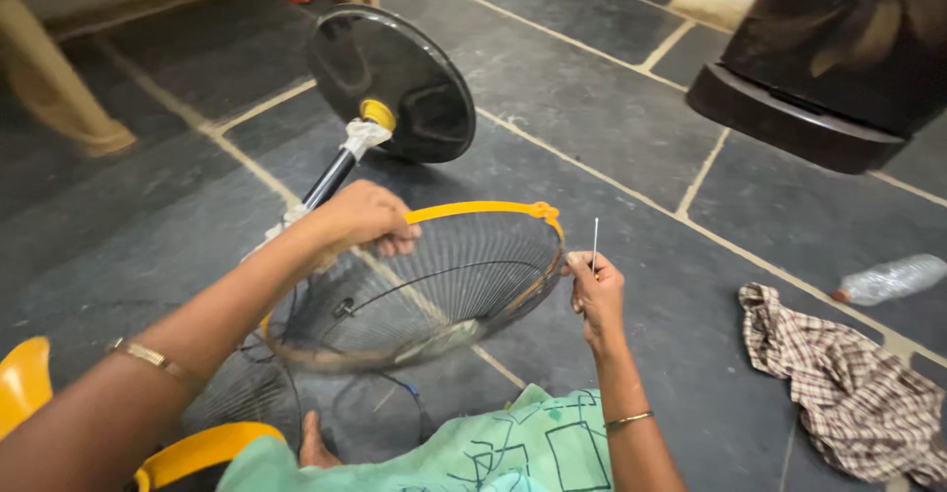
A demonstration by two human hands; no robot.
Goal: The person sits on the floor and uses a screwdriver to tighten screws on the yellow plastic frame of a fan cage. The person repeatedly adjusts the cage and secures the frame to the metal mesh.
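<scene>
Fingers of the left hand close on the yellow rim of the wire fan guard, keeping it tilted above the floor. The right hand pinches a thin needle-like tool upright just beside the rim, near the fallen fan stand.

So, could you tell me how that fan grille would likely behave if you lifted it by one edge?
The grille is thin wire with a yellow rim, so it is probably light for its size. The left hand holds it up by the rim alone, which suggests it stays fairly stiff. Its thin spokes might bend if squeezed.
</scene>
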